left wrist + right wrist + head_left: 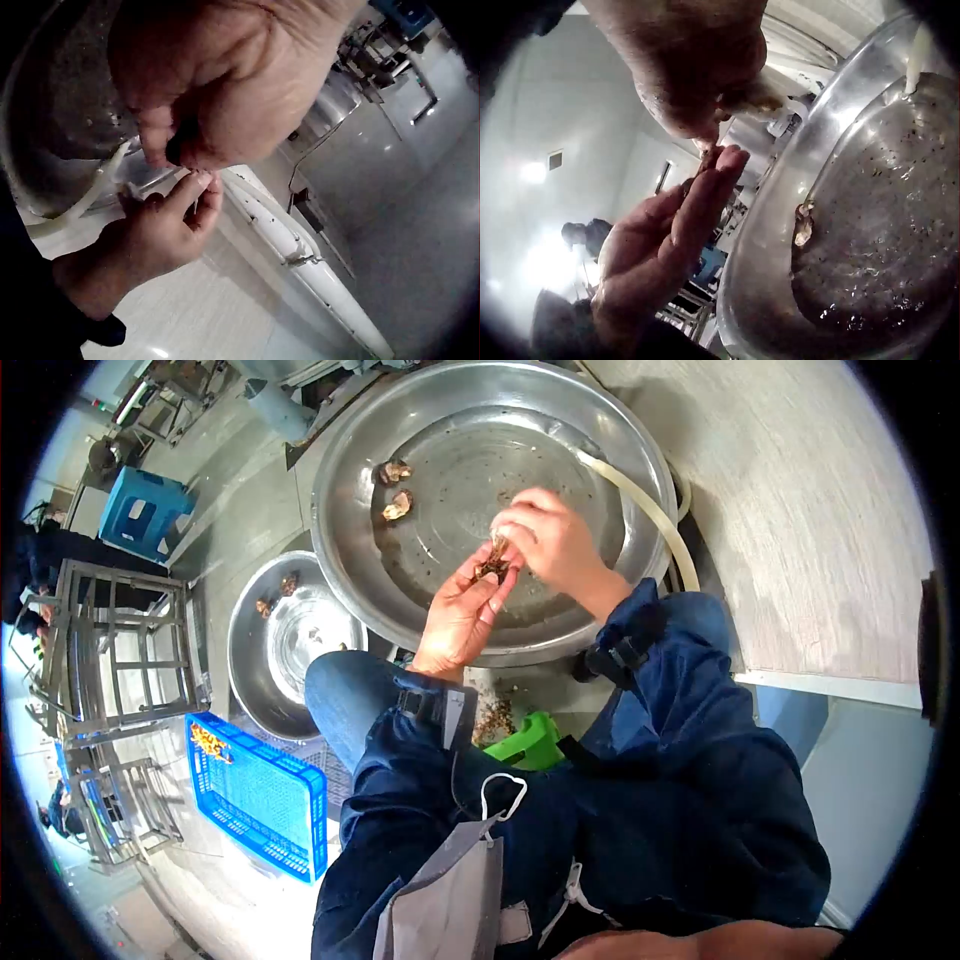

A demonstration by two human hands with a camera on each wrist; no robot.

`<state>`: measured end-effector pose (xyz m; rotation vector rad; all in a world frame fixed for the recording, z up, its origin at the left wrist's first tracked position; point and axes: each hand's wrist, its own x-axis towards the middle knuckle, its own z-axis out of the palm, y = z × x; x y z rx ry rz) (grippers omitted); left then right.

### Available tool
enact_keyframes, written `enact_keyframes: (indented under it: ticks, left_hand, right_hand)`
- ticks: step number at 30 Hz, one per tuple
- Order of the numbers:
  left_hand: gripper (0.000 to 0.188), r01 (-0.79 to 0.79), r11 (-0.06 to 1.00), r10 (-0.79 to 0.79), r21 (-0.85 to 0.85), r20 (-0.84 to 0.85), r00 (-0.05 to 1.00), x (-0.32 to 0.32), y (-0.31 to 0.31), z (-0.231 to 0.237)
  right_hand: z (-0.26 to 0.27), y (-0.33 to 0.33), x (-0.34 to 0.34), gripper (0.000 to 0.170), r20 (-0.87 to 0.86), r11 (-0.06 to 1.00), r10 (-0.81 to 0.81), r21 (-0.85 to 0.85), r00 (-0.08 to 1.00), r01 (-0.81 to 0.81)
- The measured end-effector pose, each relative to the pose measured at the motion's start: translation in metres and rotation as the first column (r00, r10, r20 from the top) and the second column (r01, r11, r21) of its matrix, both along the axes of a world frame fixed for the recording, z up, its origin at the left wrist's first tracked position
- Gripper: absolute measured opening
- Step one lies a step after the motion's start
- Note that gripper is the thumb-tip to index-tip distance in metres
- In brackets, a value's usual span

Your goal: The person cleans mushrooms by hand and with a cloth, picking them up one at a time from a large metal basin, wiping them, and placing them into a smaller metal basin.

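Note:
Over the large metal basin (350, 575), the left hand (455, 622) holds a small brown, clumpy piece (492, 568) between thumb and fingers. Just above it, the right hand (555, 545) has its fingertips pinched on the upper end of that piece. Seen in the right wrist view, the left hand (667, 244) lies below with long fingers bent around the piece, while the right hand (690, 67) meets it from above. The left wrist view shows the right hand's (161, 236) thumb and finger pinched together; the piece is mostly hidden there.
Two similar brown pieces (397, 506) lie at the basin's left side. A pale hose (640, 497) hangs over its right rim. A smaller metal bowl (245, 660) with brown bits stands at left, near a blue crate (255, 800) and a green object (535, 745).

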<state>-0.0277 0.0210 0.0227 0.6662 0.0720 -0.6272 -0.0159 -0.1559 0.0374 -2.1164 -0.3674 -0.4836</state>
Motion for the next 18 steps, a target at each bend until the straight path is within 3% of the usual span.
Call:
enact_keyframes:
  ticks: [2,3,6,7,8,10,13,14,15,16,18]
  left_hand:
    - [0.032,0.019,1.000,-0.018,-0.020,0.046,0.999,0.002,-0.001,-0.004]
    - [0.032,0.010,0.999,-0.008,-0.036,0.067,0.998,0.004,0.001,-0.015]
    - [0.032,-0.095,0.995,0.095,0.007,0.013,0.995,0.006,0.002,-0.025]
    - [0.033,-0.107,0.994,0.107,0.003,-0.020,0.994,0.010,0.007,-0.039]
    - [0.034,-0.119,0.993,0.118,-0.001,-0.054,0.992,0.011,0.013,-0.050]
    - [0.036,-0.252,0.953,0.276,0.169,-0.137,0.951,0.009,0.020,-0.056]
    - [0.028,-0.338,0.893,0.408,0.298,-0.217,0.887,0.006,0.028,-0.074]
    - [0.026,-0.355,0.882,0.432,0.309,-0.230,0.872,0.005,0.029,-0.078]
    - [0.023,-0.374,0.870,0.457,0.322,-0.242,0.856,0.006,0.030,-0.082]
    - [0.021,-0.377,0.868,0.459,0.325,-0.232,0.857,0.008,0.032,-0.088]
    - [0.018,-0.379,0.860,0.463,0.341,-0.212,0.860,0.011,0.037,-0.103]
  right_hand:
    - [0.002,-0.002,0.004,0.014,-0.119,0.991,-0.009,0.128,0.993,0.025]
    - [-0.006,0.002,0.006,0.015,-0.030,0.997,0.026,0.077,0.999,-0.024]
    - [-0.026,0.008,0.014,0.015,-0.141,0.989,0.131,0.080,0.981,-0.120]
    - [-0.035,0.001,0.024,0.018,-0.180,0.996,0.075,-0.032,0.981,-0.082]
    - [-0.054,-0.007,0.035,0.022,-0.330,0.993,0.086,0.101,0.940,-0.055]
    - [-0.108,-0.024,0.057,0.031,-0.586,0.938,0.157,0.341,0.795,0.066]
    - [-0.169,-0.047,0.065,0.045,-0.752,0.957,0.229,0.290,0.617,-0.002]
    - [-0.206,-0.059,0.065,0.051,-0.692,0.989,0.130,0.040,0.710,-0.142]
    - [-0.202,-0.065,0.055,0.051,-0.683,0.945,-0.093,-0.290,0.725,-0.152]
    - [-0.200,-0.068,0.047,0.052,-0.601,0.796,-0.294,-0.585,0.743,-0.158]
    - [-0.217,-0.072,0.046,0.053,-0.601,0.811,-0.280,-0.565,0.749,-0.151]
